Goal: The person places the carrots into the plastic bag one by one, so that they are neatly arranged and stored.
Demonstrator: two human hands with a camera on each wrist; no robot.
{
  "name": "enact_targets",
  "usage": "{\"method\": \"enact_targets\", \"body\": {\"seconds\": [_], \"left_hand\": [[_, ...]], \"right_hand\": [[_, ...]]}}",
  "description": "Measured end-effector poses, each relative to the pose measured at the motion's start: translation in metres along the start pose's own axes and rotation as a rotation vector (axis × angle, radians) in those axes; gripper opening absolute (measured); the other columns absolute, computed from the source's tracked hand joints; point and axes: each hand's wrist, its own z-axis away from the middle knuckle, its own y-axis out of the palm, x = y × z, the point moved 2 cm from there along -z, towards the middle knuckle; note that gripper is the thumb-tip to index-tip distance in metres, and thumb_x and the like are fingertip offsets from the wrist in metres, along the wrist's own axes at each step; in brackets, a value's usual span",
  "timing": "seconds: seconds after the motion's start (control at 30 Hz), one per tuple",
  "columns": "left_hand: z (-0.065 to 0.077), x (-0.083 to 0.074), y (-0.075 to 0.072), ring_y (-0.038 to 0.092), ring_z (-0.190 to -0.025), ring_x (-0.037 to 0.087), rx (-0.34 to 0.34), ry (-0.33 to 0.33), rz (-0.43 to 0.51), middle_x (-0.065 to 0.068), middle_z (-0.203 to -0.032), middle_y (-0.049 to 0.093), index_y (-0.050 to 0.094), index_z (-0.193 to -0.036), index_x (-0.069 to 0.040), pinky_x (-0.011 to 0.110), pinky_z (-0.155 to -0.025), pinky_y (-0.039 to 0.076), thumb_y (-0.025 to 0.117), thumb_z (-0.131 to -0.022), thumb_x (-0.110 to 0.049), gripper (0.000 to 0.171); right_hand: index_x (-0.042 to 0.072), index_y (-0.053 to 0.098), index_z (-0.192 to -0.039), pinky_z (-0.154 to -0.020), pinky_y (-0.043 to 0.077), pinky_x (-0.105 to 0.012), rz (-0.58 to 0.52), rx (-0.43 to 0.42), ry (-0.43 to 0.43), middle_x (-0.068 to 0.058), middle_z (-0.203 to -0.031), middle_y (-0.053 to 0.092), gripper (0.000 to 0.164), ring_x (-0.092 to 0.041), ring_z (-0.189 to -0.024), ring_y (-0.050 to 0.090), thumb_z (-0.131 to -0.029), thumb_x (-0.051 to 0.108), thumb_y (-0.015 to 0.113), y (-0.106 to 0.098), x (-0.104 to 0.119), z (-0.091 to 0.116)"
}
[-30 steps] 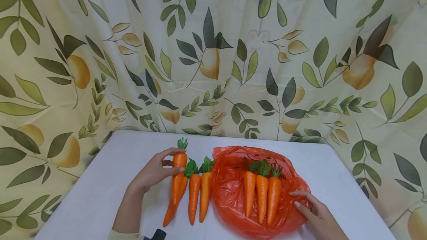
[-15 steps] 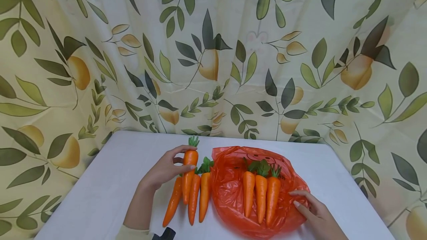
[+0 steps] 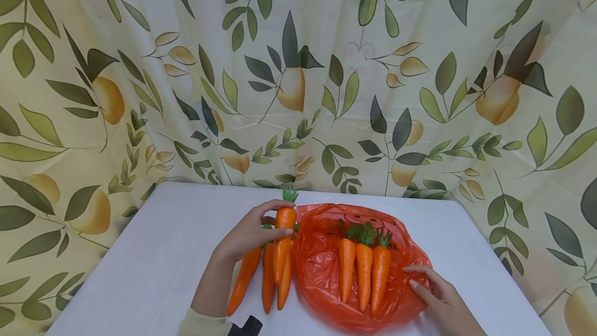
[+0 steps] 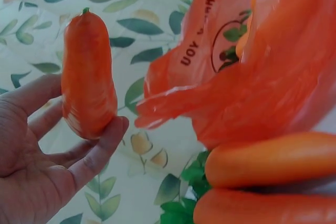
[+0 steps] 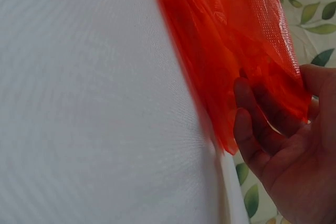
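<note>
The red bag (image 3: pixel 317 279) bears dark print (image 4: pixel 190 56), "YOU" showing backward. Just left of the bag, the left hand (image 3: pixel 256 231) pinches a smooth, orange, green-tufted carrot (image 3: pixel 282 255); the right hand (image 3: pixel 438 293) grips the bag's right side.

A hand can pass over the table (image 3: pixel 154 253) left of the left hand (image 3: pixel 252 233), or behind the bag (image 3: pixel 319 271). Inside, there is room left of three carrots (image 3: pixel 365 276). The right hand (image 3: pixel 440 290) blocks the right edge; loose carrots (image 3: pixel 268 279) crowd the left.
</note>
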Motion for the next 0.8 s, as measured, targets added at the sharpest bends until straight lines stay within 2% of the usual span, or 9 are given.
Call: {"method": "enact_targets", "body": {"seconds": [0.23,0.57,0.7,0.8], "left_hand": [[-0.007,-0.004,0.013,0.058,-0.108,0.032,0.043,0.035,-0.003,0.005,-0.133,0.057,0.065,-0.139,-0.020,0.041,-0.076,0.059,0.081,-0.092,-0.018,0.050],[-0.010,-0.008,0.033,0.059,-0.108,0.030,0.069,0.048,-0.024,0.002,-0.132,0.058,0.065,-0.139,-0.022,0.041,-0.079,0.058,0.081,-0.092,-0.023,0.050],[-0.012,-0.009,0.042,0.059,-0.106,0.029,0.085,0.081,-0.014,0.001,-0.129,0.059,0.065,-0.136,-0.027,0.040,-0.079,0.058,0.079,-0.093,-0.020,0.046],[-0.014,-0.009,0.051,0.060,-0.107,0.029,0.111,0.092,0.035,-0.001,-0.133,0.058,0.066,-0.133,-0.032,0.041,-0.081,0.058,0.079,-0.093,-0.017,0.045]], "right_hand": [[0.001,0.055,-0.139,-0.083,0.059,-0.032,-0.008,0.003,-0.003,-0.022,-0.140,0.054,0.036,-0.022,-0.102,0.065,-0.107,0.016,0.059,0.000,0.001,0.000],[-0.001,0.055,-0.140,-0.082,0.059,-0.030,-0.009,0.000,-0.007,-0.022,-0.140,0.055,0.036,-0.020,-0.099,0.066,-0.107,0.015,0.058,0.002,0.002,0.000],[-0.002,0.054,-0.140,-0.082,0.059,-0.030,0.009,-0.001,-0.019,-0.022,-0.140,0.055,0.037,-0.019,-0.099,0.066,-0.107,0.015,0.058,0.001,0.001,0.000],[-0.001,0.054,-0.140,-0.082,0.059,-0.030,0.010,-0.007,-0.009,-0.021,-0.139,0.056,0.037,-0.019,-0.099,0.066,-0.107,0.016,0.058,0.001,0.000,0.000]]}}
